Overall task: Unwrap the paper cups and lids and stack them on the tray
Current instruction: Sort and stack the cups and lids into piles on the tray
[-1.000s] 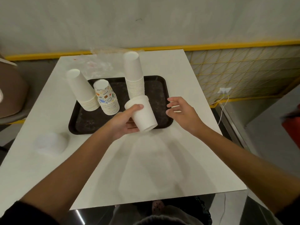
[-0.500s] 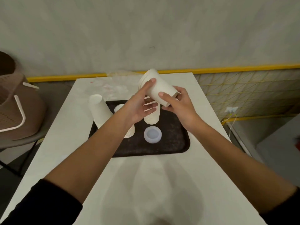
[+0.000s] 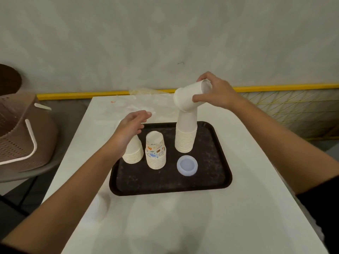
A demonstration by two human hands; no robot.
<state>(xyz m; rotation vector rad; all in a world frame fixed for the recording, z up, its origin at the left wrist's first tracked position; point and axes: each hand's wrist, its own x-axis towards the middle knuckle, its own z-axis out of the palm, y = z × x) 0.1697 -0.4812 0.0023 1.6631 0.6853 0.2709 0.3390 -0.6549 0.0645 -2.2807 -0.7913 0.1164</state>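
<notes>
Paper cup, plain white with a rolled rim, sat in the right hand, thumb under its wall and fingers curled over its closed base. Its long axis lay closer to level than upright. The base pointed up and right into the palm, and the open mouth faced left and slightly down. The lower edge of the rim met the top of the tall stack of upside-down white cups, which stood upright directly below that hand.

The left hand held nothing; its fingers were loose and slightly spread as it hovered over the short white stack. Just right of that hand stood a printed stack with coloured drawings. A translucent round lid lay nearer the person, between the two forearms. All of these rested on the dark tray on the white table. Beyond the left fingertips lay crumpled plastic wrap.
</notes>
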